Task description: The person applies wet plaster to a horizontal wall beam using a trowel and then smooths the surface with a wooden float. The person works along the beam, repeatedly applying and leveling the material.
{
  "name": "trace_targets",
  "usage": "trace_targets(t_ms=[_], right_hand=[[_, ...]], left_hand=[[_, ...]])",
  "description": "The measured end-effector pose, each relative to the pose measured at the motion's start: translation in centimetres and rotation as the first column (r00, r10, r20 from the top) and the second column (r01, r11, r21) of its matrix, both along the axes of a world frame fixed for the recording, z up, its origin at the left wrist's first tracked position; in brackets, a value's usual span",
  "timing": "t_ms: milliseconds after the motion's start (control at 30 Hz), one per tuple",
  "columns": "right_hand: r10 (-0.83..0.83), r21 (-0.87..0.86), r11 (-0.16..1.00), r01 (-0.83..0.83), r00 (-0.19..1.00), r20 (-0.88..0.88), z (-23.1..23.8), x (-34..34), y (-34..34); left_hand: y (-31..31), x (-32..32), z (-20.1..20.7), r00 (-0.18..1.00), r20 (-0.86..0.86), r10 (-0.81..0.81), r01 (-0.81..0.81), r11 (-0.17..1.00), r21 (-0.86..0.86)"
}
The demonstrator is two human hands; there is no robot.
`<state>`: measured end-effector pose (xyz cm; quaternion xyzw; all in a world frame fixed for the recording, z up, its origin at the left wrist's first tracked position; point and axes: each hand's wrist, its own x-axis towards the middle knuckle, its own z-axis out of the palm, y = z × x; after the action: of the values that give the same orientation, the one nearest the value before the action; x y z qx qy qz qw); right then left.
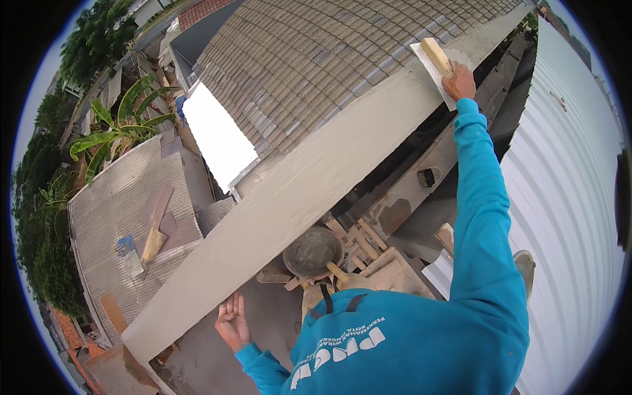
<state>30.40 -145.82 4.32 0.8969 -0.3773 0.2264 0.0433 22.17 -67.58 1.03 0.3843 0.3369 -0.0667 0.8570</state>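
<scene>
A long ledge of smooth grey plaster (263, 220) runs diagonally from lower left to upper right. Near its far right end, my right hand (459, 82) grips a plastering trowel (431, 76) by its wooden handle, and the pale flat blade lies on or just over the ledge. At the ledge's near edge, lower left, my left hand (232, 322) is open with nothing in it; its fingertips reach up to the edge. Between my arms a round bucket (342, 253) holds wet grey mortar (312, 253).
Wooden planks and a scaffold (368, 247) stand beside the bucket, below the ledge. A small dark container (426, 178) rests on a lower beam. Beyond the ledge is a tiled roof (316, 66); white corrugated roofing (566, 197) lies to the right, and a lower roof (125, 197) to the left.
</scene>
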Motion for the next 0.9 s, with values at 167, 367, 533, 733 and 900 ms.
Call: trace_targets(t_ms=[167, 367, 533, 733, 900], right_hand=[[0.303, 0.269, 0.898, -0.349, 0.932, 0.198, -0.4, -0.9, 12.5], [0.426, 0.248, 0.848, -0.468, 0.881, 0.206, -0.7, -1.9, 22.2], [0.429, 0.275, 0.831, -0.484, 0.872, 0.236, -1.5, -2.3, 24.3], [0.424, 0.218, 0.859, -0.463, 0.882, 0.204, -3.2, -2.0, 25.7], [0.382, 0.211, 0.888, -0.409, 0.911, 0.159, -3.4, -2.5, 26.6]], left_hand=[[-0.3, -0.1, 0.6, 1.000, 0.011, 0.013, -0.013, 1.000, 0.001], [-0.4, -0.2, 1.0, 1.000, 0.020, 0.002, -0.002, 1.000, 0.005], [0.3, -0.2, 0.2, 0.998, 0.046, -0.033, 0.034, 0.999, -0.032], [0.9, -0.2, -0.3, 0.999, 0.039, -0.034, 0.036, 0.997, -0.061], [1.0, -0.1, -0.3, 0.999, 0.024, -0.038, 0.040, 0.997, -0.070]])
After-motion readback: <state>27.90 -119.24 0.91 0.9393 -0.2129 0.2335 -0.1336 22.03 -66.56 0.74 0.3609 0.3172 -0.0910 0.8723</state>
